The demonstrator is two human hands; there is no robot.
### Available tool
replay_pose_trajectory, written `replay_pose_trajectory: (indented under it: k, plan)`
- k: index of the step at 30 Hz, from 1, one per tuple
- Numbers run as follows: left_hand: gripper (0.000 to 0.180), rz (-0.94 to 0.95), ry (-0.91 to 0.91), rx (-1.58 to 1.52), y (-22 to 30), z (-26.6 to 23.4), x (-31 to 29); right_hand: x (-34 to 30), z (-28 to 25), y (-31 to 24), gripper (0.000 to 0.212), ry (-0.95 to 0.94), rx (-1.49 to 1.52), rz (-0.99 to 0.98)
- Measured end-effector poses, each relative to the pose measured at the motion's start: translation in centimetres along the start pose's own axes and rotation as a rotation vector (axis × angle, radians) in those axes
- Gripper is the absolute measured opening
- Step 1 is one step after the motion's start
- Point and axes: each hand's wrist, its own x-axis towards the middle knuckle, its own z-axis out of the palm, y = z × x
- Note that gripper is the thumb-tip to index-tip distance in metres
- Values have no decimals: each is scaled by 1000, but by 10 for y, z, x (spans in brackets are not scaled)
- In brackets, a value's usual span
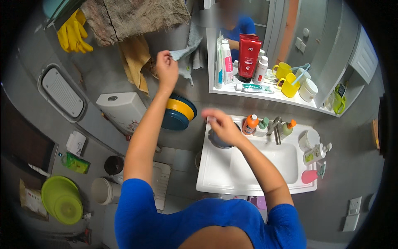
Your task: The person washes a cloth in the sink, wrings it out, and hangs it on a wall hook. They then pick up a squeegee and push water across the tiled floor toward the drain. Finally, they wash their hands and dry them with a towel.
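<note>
My left hand (167, 66) is raised to the hanging cloths, its fingers pinched on the corner of a light blue cloth (182, 53). Part of that cloth droops beside a grey wall. My right hand (226, 128) hovers over the left end of the white washbasin (215, 174), above a dark round container (216, 140) that it partly covers. Motion blurs its fingertips, so their grip is unclear. To the left of the blue cloth hang a yellow-brown cloth (134, 62) and a worn grey-brown towel (137, 18).
Several bottles, including an orange one (250, 124), stand around the metal tap (277, 128). A mirror shelf (232, 88) above holds tubes and yellow cups (289, 87). Yellow gloves (74, 33) hang upper left. Stacked basins (181, 110) lean beside the toilet tank (120, 108).
</note>
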Motion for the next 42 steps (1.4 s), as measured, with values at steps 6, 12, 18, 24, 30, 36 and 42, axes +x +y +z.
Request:
replay_pose_trajectory:
  k: [6, 12, 18, 24, 30, 36, 42]
  plan:
    - [17, -199, -417, -264, 72, -33, 22, 135, 29, -9, 24, 518, 766, 27]
    - [22, -551, -494, -945, 82, -19, 32, 171, 21, 5, 36, 47, 1330, -10]
    - [33, -612, 24, -991, 50, 33, 3, 192, 38, -18, 37, 459, 619, 98]
    - [47, -437, -87, -297, 46, 39, 13, 194, 41, -4, 32, 460, 913, 63]
    - [47, 128, -342, 272, 49, 21, -9, 206, 40, 11, 34, 501, 649, 79]
    - [33, -55, -185, 374, 89, -3, -34, 189, 7, 6, 47, 477, 100, -11]
    - [44, -624, -61, -108, -25, -26, -74, 147, 19, -66, 52, -31, 1662, 25]
